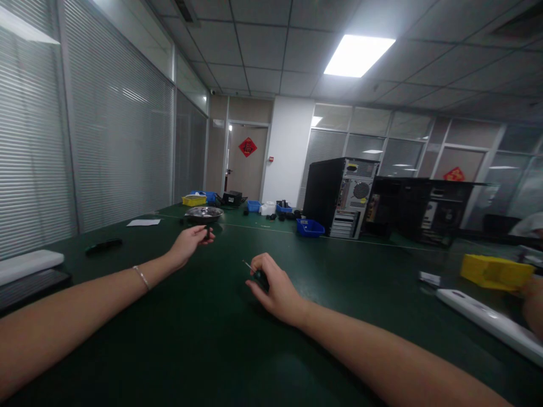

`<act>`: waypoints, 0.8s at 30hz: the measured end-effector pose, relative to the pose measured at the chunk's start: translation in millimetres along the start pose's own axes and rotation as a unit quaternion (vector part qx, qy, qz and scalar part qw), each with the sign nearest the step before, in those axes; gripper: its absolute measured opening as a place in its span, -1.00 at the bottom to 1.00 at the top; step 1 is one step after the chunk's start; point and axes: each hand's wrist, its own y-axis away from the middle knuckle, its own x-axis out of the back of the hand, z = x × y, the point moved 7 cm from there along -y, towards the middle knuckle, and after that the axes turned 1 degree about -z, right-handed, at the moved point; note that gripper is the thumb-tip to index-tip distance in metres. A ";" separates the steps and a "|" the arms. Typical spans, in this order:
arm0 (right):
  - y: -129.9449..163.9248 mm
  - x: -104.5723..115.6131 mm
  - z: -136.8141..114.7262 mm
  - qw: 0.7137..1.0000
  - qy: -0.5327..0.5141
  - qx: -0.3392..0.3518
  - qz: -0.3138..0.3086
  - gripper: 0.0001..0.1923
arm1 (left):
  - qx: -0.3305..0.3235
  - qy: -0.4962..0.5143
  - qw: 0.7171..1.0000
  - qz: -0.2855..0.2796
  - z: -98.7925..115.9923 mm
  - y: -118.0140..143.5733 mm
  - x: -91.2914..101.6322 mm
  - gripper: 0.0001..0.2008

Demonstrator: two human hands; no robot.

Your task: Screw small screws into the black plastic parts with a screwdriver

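My right hand (275, 288) is wrapped round the dark handle of a screwdriver (261, 278), low over the green tabletop (203, 339). The thin metal shaft points up and to the left. Farther off to the left, my left hand (190, 244) pinches a small dark piece (207, 232) between thumb and fingers; its kind is too small to make out. Just beyond that hand stands a round shiny metal dish (204, 213). The two hands are apart.
A black computer tower (324, 189) stands at the back right beside a blue bin (310, 228). A second opened case (428, 212) is farther right. At the right edge are a yellow bin (494, 271), a long white device (487, 316) and part of another person's hand (533, 305).
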 end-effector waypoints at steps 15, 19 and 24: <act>1.4 -4.5 11.9 0.999 -0.032 -0.030 -0.023 -0.81 | 0.030 -0.096 0.995 0.021 -9.1 -13.0 56.4 -0.82; 1.8 -3.9 28.6 0.996 -0.047 -0.077 -0.022 -0.85 | 0.021 -0.101 0.987 -0.120 -3.3 12.1 -10.5 -0.69; 0.1 -4.4 35.0 0.993 -0.054 -0.102 -0.028 -0.83 | -0.058 -0.212 0.927 -0.304 24.4 71.4 -84.3 -0.60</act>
